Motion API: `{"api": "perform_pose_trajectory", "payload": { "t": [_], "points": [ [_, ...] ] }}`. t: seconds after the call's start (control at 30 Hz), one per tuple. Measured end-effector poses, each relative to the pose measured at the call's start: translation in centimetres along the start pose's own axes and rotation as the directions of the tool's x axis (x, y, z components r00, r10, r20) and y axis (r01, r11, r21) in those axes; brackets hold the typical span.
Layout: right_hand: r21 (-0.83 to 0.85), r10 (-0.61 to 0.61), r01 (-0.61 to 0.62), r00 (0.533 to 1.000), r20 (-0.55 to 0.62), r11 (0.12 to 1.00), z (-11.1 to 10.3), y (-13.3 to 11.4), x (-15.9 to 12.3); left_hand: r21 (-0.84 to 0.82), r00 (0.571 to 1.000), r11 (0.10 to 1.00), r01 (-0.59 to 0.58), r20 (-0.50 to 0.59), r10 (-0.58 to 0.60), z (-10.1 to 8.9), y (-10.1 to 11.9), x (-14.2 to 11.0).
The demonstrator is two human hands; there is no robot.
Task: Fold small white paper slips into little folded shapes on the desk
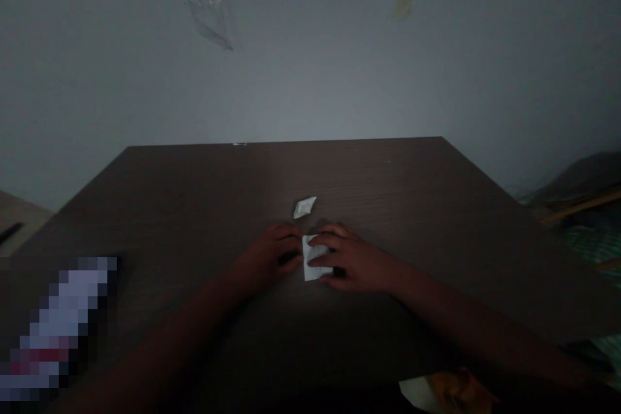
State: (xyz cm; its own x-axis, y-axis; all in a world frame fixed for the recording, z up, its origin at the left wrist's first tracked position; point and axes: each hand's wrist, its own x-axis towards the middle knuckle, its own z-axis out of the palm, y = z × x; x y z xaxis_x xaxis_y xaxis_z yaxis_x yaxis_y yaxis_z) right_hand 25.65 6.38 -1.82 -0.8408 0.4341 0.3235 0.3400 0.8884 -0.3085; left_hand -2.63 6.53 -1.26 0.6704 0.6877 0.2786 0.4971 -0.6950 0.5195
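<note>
Across the dark wood tabletop [388, 194], the right hand [352, 259], fingers spread, presses a folded white paper [314, 265] flat, apparently to steady it, while the half-curled left hand [266, 257] abuts its edge, a smaller paper scrap [305, 207] lying just beyond, below a grey wall [310, 77].

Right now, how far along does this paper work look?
Done: a small paper piece lies apart on the table. In hand: the left hand and right hand are both on a white paper. Left: the small piece sits untouched; anything further can't be told.
</note>
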Motion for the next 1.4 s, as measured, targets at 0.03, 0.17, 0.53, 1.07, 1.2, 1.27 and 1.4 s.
{"api": "perform_pose_trajectory", "payload": {
  "t": [0.03, 0.17, 0.53, 1.07, 1.2, 1.27, 1.4],
  "points": [
    [-0.002, -0.005, 0.005, 1.000, -0.004, 1.000, 0.1, 0.1, 0.0, 0.001, 1.000, 1.000, 0.001, 0.002, -0.001, 0.0, 0.0, 0.0],
    [-0.008, -0.018, 0.018, 1.000, -0.017, 1.000, 0.3, 0.2, -0.1, 0.001, 1.000, 1.000, -0.005, 0.008, 0.005, 0.0, -0.1, 0.0],
    [-0.033, -0.007, 0.007, 1.000, -0.015, 0.999, -0.1, -0.4, 0.1, 0.004, 1.000, 1.000, 0.010, 0.017, -0.010, -0.1, -0.1, 0.0],
    [-0.035, 0.028, -0.028, 1.000, 0.013, 0.999, 0.1, -0.5, 0.1, 0.024, 0.996, 0.998, 0.050, -0.077, -0.048, 0.5, -0.7, -0.6],
    [-0.043, 0.017, -0.016, 1.000, 0.017, 0.999, 0.1, -0.5, 0.1, 0.030, 0.996, 0.998, 0.048, -0.077, -0.045, 0.5, -0.4, -0.6],
    [-0.045, 0.016, -0.015, 1.000, 0.010, 0.999, 0.1, -0.5, 0.0, 0.036, 0.997, 0.999, 0.035, -0.064, -0.033, 0.5, -0.2, -0.6],
    [-0.021, 0.015, -0.015, 1.000, 0.000, 1.000, -0.2, -0.7, 0.0, 0.059, 0.999, 0.998, 0.025, -0.025, -0.024, 0.6, 0.4, -0.6]
  ]
}}
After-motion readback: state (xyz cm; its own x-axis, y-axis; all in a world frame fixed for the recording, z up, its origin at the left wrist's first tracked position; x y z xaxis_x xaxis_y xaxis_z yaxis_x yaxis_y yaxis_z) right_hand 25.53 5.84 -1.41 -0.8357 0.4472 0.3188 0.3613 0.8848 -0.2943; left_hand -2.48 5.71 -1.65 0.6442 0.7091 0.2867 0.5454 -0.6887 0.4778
